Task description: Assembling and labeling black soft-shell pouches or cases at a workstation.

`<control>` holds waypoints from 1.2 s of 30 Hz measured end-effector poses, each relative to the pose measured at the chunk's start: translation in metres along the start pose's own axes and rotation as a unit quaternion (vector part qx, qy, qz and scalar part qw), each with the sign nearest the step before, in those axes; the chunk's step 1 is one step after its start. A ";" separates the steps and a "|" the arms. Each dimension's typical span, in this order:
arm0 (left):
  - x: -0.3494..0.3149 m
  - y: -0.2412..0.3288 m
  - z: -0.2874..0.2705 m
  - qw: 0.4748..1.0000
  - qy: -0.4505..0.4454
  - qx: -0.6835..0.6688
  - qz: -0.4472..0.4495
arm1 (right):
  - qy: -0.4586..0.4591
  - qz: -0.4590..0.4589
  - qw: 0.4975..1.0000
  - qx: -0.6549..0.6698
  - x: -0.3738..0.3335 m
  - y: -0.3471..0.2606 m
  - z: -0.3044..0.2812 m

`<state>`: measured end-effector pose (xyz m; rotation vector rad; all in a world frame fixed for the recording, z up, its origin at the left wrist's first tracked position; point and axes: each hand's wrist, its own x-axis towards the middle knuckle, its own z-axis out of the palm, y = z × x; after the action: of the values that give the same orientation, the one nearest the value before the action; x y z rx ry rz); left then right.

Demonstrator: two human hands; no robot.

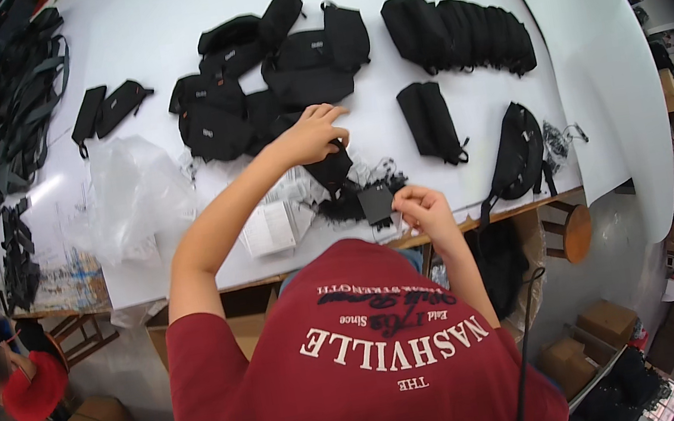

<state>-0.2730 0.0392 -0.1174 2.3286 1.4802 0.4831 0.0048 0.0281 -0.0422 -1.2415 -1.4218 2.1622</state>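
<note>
My left hand [315,133] reaches to the middle of the table, its fingers curled over a small black pouch [331,169] that hangs down toward me. Part of that pouch is hidden under the hand. Between the fingertips of my right hand [425,208] is a square black hang tag [376,204], pinched at its right edge. Under and beside the tag lies a tangle of thin black cords [341,208]. Just beyond my left hand sits a loose heap of black zip pouches [308,75].
Black pouches stand in a row [467,30] at far right, near a single pouch [428,123] and a black waist bag [515,151]. Clear plastic bags [135,197] and white paper cards [268,229] lie left. Black straps [17,110] cover the left edge. A person in red [32,387] sits lower left.
</note>
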 end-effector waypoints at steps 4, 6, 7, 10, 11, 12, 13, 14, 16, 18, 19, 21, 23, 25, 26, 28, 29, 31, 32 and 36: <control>-0.026 0.033 0.052 0.982 0.168 -0.053 -0.065 | 0.030 -0.050 0.996 -0.064 -0.010 0.004 -0.010; -0.041 0.047 0.075 0.981 0.159 -0.091 -0.065 | 0.037 -0.055 0.996 -0.056 -0.016 0.014 -0.021; -0.046 0.058 0.085 0.980 0.171 -0.072 -0.067 | 0.035 -0.056 0.996 -0.056 -0.017 0.018 -0.024; -0.045 0.079 0.105 0.972 0.204 -0.068 -0.098 | 0.045 -0.058 0.992 -0.099 -0.023 0.025 -0.026; -0.042 0.083 0.109 0.972 0.200 -0.048 -0.115 | 0.046 -0.062 0.992 -0.100 -0.024 0.027 -0.026; -0.039 0.084 0.111 0.971 0.196 -0.028 -0.133 | 0.044 -0.075 0.991 -0.097 -0.021 0.028 -0.026; -0.037 0.087 0.114 0.971 0.199 -0.026 -0.132 | 0.042 -0.086 0.991 -0.096 -0.021 0.031 -0.027; -0.034 0.086 0.115 0.976 0.172 -0.001 -0.132 | 0.042 -0.089 0.990 -0.098 -0.020 0.034 -0.027; -0.026 0.086 0.110 0.975 0.192 0.043 -0.105 | 0.056 -0.111 0.987 -0.098 -0.016 0.038 -0.029; -0.028 0.093 0.101 0.964 0.238 -0.004 -0.120 | 0.067 -0.135 0.983 -0.104 -0.016 0.041 -0.029; -0.028 0.100 0.089 0.949 0.281 -0.051 -0.135 | 0.077 -0.158 0.978 -0.108 -0.015 0.041 -0.029; -0.034 0.111 0.072 0.927 0.341 -0.055 -0.148 | 0.086 -0.172 0.975 -0.113 -0.015 0.042 -0.021; -0.046 0.125 0.055 0.912 0.271 -0.134 -0.277 | 0.101 -0.210 0.949 -0.215 -0.013 0.045 -0.014; -0.053 0.129 0.047 0.915 0.222 -0.152 -0.300 | 0.106 -0.239 0.935 -0.239 -0.009 0.048 -0.002; -0.056 0.130 0.046 0.858 0.196 -0.335 -0.336 | 0.102 -0.253 0.924 -0.268 -0.011 0.045 0.005; -0.062 0.133 0.042 0.766 0.138 -0.527 -0.341 | 0.095 -0.266 0.905 -0.317 -0.010 0.045 0.015; -0.064 0.136 0.040 0.767 0.137 -0.527 -0.339 | 0.097 -0.267 0.905 -0.317 -0.010 0.045 0.019; -0.066 0.145 0.034 0.760 0.115 -0.529 -0.360 | 0.091 -0.294 0.879 -0.363 -0.014 0.044 0.025; -0.071 0.140 0.042 0.767 0.136 -0.526 -0.342 | 0.082 -0.290 0.879 -0.369 -0.015 0.046 0.027; -0.083 0.149 0.054 0.787 0.231 -0.471 -0.326 | 0.084 -0.305 0.871 -0.377 -0.013 0.053 0.031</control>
<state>-0.1634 -0.1012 -0.1059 0.8780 1.5689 1.2658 -0.0001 -0.0247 -0.0758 -0.9313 -2.2833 1.0691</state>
